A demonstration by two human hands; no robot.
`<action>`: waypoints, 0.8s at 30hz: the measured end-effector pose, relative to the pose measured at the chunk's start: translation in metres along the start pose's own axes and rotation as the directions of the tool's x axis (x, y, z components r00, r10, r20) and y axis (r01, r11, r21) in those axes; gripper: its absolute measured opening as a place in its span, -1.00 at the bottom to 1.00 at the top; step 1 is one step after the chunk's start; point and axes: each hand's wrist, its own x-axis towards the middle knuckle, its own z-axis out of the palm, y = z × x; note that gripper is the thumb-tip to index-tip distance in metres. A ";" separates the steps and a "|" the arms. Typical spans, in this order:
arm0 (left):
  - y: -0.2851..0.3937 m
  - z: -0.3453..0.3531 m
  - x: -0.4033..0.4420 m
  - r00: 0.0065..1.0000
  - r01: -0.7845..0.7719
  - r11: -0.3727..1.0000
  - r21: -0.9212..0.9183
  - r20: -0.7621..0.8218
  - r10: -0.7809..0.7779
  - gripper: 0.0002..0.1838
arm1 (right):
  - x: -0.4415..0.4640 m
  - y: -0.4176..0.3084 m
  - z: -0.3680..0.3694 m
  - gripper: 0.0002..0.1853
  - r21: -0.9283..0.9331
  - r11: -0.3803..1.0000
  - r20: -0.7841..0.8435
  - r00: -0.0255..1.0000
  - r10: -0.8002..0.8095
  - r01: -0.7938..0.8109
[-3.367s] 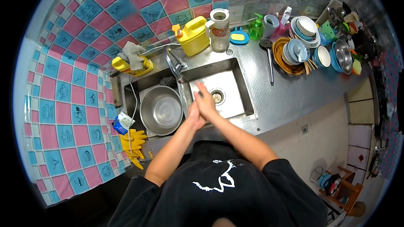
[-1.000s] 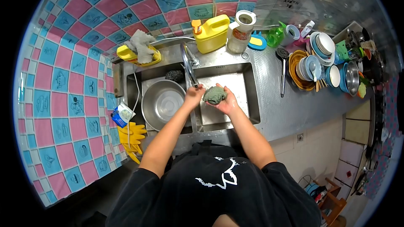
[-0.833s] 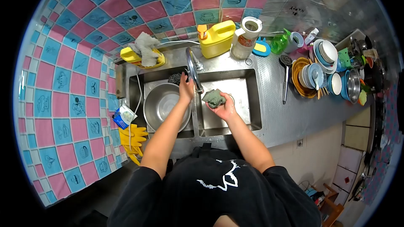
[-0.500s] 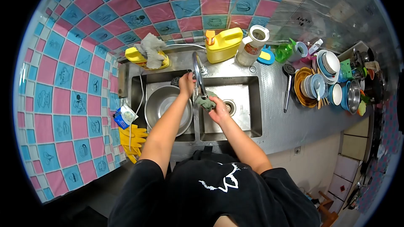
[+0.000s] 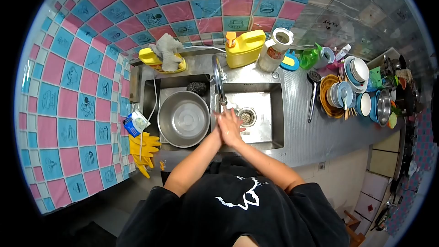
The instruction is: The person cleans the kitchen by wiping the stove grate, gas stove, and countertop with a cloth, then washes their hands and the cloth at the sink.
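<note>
My right hand [image 5: 231, 127] is under the faucet [image 5: 218, 82], over the left side of the right sink basin [image 5: 263, 130]. Its fingers are spread, with nothing visible in them. My left hand [image 5: 219, 130] is pressed against it from the left, its fingers mostly hidden. The grey-green cloth does not show; whether it lies between or beneath the hands cannot be seen. In the left basin sits a large metal pot [image 5: 184, 119], with a dark scouring pad [image 5: 197, 88] behind it.
Yellow gloves [image 5: 145, 148] lie left of the sink. Behind it stand a yellow jug [image 5: 244, 52], a clear pitcher [image 5: 275, 50] and a yellow bottle with a grey cloth [image 5: 167, 54]. A long-handled brush [image 5: 313, 96] and stacked bowls [image 5: 340, 95] are on the right counter.
Earlier my right hand held the grey-green cloth, while my left hand was at the faucet. Now both hands are together below the spout and the cloth is out of sight.
</note>
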 end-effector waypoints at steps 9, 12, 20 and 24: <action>0.007 0.058 0.052 0.067 -0.043 0.889 0.456 -0.886 0.458 -0.66 | -0.001 0.047 0.008 -0.49 0.320 0.945 -0.011 0.997 0.080 -0.072; 0.001 0.035 0.025 0.239 0.143 0.787 0.600 -0.792 0.561 -0.55 | -0.005 0.011 0.005 -0.53 0.398 0.907 -0.007 0.989 0.151 -0.136; -0.013 0.022 0.022 0.363 0.087 0.864 0.495 -0.824 0.436 -0.63 | 0.041 0.034 -0.023 -0.70 0.264 0.961 -0.068 0.992 0.108 -0.086; -0.006 0.048 0.034 0.213 0.096 0.908 0.407 -0.900 0.381 -0.49 | 0.007 0.038 -0.015 -0.61 0.016 0.994 -0.059 0.993 -0.104 0.106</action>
